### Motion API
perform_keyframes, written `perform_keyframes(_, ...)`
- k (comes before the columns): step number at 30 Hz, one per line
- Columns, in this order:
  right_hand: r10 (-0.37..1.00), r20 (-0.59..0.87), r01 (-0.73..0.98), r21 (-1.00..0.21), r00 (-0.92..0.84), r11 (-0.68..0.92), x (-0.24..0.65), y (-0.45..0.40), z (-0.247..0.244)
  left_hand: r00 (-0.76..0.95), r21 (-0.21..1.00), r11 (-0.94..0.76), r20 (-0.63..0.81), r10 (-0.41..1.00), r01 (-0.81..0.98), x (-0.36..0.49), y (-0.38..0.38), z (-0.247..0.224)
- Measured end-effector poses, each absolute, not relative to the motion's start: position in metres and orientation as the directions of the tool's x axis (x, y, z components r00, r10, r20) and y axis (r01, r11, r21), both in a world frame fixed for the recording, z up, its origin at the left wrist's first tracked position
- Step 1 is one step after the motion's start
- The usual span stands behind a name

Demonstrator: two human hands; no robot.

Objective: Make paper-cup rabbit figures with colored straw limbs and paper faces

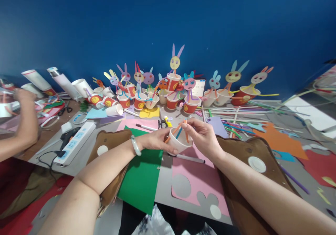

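Note:
My left hand (156,140) is closed round the side of a white paper cup (180,148), which tilts a little. Orange and blue pipe cleaners (179,133) stick up out of the cup. At the rim, my right hand (204,137) pinches the top of an orange pipe cleaner (187,136) between thumb and fingers. Below the cup lie a capped marker (191,159) and a pink sheet with shapes cut out (199,179). A green sheet (141,179) lies under my left forearm.
Several cup figures with rabbit ears (189,84) stand along the blue wall. Scissors (163,123) and a yellow tube (168,121) lie behind the cup. Loose pipe cleaners (233,124) spread to the right. On the left are a power strip (76,143) and another person's arm (26,123).

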State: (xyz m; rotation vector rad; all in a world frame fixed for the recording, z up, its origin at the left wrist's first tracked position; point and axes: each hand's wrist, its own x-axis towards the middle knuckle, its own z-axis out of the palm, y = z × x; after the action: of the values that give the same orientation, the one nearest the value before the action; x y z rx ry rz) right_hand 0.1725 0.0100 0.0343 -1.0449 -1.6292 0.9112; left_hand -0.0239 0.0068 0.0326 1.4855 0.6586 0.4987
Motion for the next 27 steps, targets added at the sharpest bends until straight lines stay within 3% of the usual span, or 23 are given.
perform_keyframes(5,0.953,0.255,0.131,-0.952,-0.165,0.277,0.173,0.010,0.035,0.741,0.995,0.058,-0.099,0.664,0.081,-0.023,0.006,0.033)
perform_keyframes(10,0.957,0.270,0.065,-0.958,-0.109,0.278,0.173,0.012,0.035,0.683,0.989,0.136,-0.059,0.728,-0.060,-0.022,0.011,0.030)
perform_keyframes(15,0.949,0.308,0.079,-0.947,-0.068,0.312,0.175,0.019,0.028,0.612,0.973,0.217,-0.121,0.781,-0.084,-0.025,0.015,0.025)
perform_keyframes(22,0.947,0.312,0.082,-0.945,-0.070,0.318,0.175,0.021,0.021,0.517,0.965,0.088,0.055,0.854,-0.248,-0.025,0.017,0.032)
perform_keyframes(27,0.922,0.369,0.190,-0.903,-0.115,0.385,0.173,0.019,0.021,0.476,0.970,0.083,0.037,0.878,-0.227,-0.025,0.018,0.033)
